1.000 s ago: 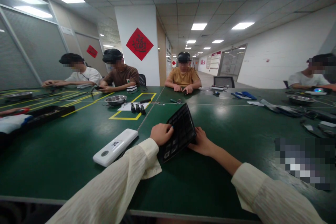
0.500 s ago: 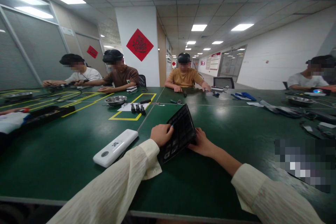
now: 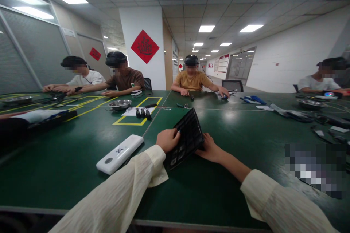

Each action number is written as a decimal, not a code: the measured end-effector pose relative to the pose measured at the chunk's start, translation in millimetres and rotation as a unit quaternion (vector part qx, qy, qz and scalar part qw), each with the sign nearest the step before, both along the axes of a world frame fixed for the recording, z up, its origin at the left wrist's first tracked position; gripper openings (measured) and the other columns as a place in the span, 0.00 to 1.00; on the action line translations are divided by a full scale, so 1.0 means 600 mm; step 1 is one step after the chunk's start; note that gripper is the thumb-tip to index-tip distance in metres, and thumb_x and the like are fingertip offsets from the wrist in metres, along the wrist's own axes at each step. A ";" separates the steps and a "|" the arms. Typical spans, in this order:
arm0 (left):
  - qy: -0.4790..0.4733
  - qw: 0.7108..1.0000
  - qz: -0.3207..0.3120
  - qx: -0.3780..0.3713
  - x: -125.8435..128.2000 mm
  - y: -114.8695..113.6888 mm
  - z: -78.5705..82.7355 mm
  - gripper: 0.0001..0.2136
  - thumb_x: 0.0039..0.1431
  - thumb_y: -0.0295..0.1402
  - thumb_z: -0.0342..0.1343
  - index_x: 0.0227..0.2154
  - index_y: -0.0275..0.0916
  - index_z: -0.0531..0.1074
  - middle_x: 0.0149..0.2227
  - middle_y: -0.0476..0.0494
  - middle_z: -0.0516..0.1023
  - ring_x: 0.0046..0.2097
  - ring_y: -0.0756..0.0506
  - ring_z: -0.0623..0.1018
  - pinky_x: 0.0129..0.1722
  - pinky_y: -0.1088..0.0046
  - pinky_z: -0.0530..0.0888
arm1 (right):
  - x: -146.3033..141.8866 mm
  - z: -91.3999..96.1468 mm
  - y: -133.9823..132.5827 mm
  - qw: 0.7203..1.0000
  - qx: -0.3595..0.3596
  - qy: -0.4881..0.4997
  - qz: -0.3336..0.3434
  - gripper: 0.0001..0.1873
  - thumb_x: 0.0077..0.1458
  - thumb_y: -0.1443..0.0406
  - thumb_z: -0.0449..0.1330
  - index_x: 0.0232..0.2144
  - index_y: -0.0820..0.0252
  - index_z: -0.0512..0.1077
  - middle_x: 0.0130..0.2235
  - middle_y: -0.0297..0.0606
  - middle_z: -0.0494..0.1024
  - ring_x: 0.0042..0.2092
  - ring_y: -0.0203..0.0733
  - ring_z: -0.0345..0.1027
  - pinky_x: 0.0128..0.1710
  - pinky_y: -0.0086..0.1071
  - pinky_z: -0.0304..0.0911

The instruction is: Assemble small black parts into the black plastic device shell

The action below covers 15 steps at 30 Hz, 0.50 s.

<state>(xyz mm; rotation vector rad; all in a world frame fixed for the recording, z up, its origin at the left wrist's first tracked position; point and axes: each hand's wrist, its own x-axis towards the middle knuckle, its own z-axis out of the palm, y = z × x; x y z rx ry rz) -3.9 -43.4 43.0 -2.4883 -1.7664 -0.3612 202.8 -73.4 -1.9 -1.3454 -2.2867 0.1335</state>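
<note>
A black compartment tray (image 3: 188, 135) stands tilted above the green table in front of me, its divided inside facing up and to the left. Small pale pieces show in its lower cells, too dim to name. My left hand (image 3: 167, 140) is closed on the tray's left edge, with the thumb over the inside and a speck of blue at its tip. Around the lower right edge my right hand (image 3: 209, 148) is closed, its fingertips hidden behind the tray. A white power bank (image 3: 120, 154) marked 26 lies left of my left forearm.
Past the tray are several black cylindrical parts (image 3: 143, 113) on white paper, a metal bowl (image 3: 120, 105) and yellow tape (image 3: 129, 124). Bags and straps (image 3: 292, 113) lie at the right. Co-workers sit across and along both sides.
My hands and the tray hold nearly still. The co-worker opposite has moved a hand toward a small dark item. At the left, a co-worker's arm reaches out further and the white sheet has shifted.
</note>
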 end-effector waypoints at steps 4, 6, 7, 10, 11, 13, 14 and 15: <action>0.000 1.000 -0.006 0.003 -0.002 0.001 -0.001 0.18 0.61 0.40 0.36 0.35 0.42 0.71 0.37 0.43 0.77 0.39 0.44 0.75 0.33 0.73 0.64 | 0.000 0.001 0.000 1.000 0.002 -0.005 0.002 0.21 0.52 0.53 0.55 0.44 0.58 0.69 0.46 0.44 0.68 0.47 0.48 0.57 0.46 0.43 0.54; -0.004 1.000 -0.010 0.007 -0.002 0.001 -0.001 0.19 0.61 0.39 0.35 0.34 0.42 0.72 0.38 0.43 0.77 0.39 0.44 0.75 0.33 0.72 0.64 | -0.001 0.002 -0.001 1.000 0.003 -0.007 -0.002 0.21 0.51 0.53 0.55 0.44 0.58 0.69 0.45 0.44 0.68 0.47 0.49 0.57 0.46 0.43 0.54; -0.005 1.000 -0.010 0.007 -0.002 0.001 -0.001 0.19 0.61 0.39 0.34 0.34 0.42 0.72 0.38 0.43 0.77 0.40 0.44 0.75 0.33 0.72 0.64 | -0.001 0.002 -0.001 1.000 0.003 -0.007 -0.004 0.21 0.51 0.53 0.56 0.43 0.58 0.69 0.46 0.44 0.68 0.47 0.49 0.57 0.46 0.43 0.55; -0.005 1.000 -0.005 0.001 -0.001 0.000 0.000 0.21 0.61 0.40 0.35 0.30 0.41 0.73 0.36 0.42 0.77 0.38 0.44 0.75 0.31 0.72 0.64 | -0.002 0.004 -0.002 1.000 0.003 -0.008 -0.003 0.21 0.51 0.53 0.56 0.44 0.58 0.69 0.46 0.44 0.68 0.47 0.49 0.57 0.46 0.44 0.54; -0.006 1.000 -0.005 0.000 -0.001 0.000 0.000 0.21 0.61 0.41 0.35 0.30 0.41 0.73 0.35 0.42 0.77 0.38 0.44 0.75 0.31 0.72 0.63 | -0.002 0.004 -0.002 1.000 0.002 -0.008 -0.002 0.21 0.51 0.53 0.55 0.44 0.57 0.69 0.46 0.44 0.68 0.47 0.49 0.58 0.47 0.44 0.54; -0.008 1.000 -0.002 0.001 0.000 0.001 -0.001 0.21 0.61 0.42 0.35 0.30 0.41 0.73 0.34 0.42 0.77 0.37 0.44 0.75 0.30 0.73 0.63 | -0.002 0.004 -0.002 1.000 0.000 -0.003 0.000 0.21 0.51 0.53 0.55 0.45 0.57 0.68 0.46 0.44 0.68 0.48 0.49 0.58 0.48 0.45 0.54; -0.008 1.000 0.000 0.002 -0.001 0.001 -0.002 0.21 0.61 0.42 0.35 0.30 0.41 0.73 0.35 0.42 0.77 0.37 0.44 0.75 0.30 0.73 0.63 | -0.001 0.003 -0.003 1.000 0.000 0.003 0.001 0.22 0.51 0.53 0.55 0.46 0.57 0.67 0.47 0.44 0.68 0.49 0.49 0.58 0.48 0.45 0.53; -0.008 1.000 0.001 0.005 -0.001 0.002 -0.003 0.20 0.61 0.42 0.35 0.30 0.41 0.72 0.35 0.43 0.77 0.37 0.44 0.75 0.30 0.73 0.63 | -0.001 0.002 -0.003 1.000 0.000 0.011 0.001 0.23 0.51 0.53 0.56 0.47 0.57 0.67 0.48 0.44 0.67 0.49 0.50 0.57 0.49 0.45 0.53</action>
